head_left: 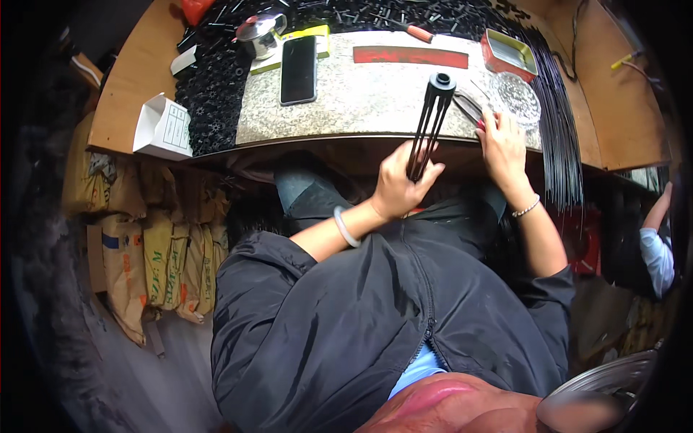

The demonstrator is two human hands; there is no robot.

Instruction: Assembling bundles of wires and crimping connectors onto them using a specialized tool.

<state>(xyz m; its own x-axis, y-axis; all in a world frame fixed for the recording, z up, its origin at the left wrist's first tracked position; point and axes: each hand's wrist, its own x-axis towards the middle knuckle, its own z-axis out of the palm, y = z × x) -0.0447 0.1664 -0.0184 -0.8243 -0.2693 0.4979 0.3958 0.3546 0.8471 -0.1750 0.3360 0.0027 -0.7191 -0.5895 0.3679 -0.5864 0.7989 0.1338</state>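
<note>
My left hand [406,180] is closed around the lower end of a black ribbed part [430,119], several thin bars joined under a round cap with a hole. It stands upright in front of the table's near edge. At the right of the stone-patterned work surface [289,119], my right hand [503,144] has its fingers closed over the red handle of a dark tool that looks like pliers [468,108]. The hand hides most of that handle. Just beyond these fingers sits a clear glass dish [516,97].
A phone [299,71], a metal pot [261,36] and a red strip [410,56] lie farther back. Small black parts [209,108] heap up at left; long black rods [559,123] overhang the right edge. A white box [163,126] stands at the left corner. Another person's arm [655,252] shows at far right.
</note>
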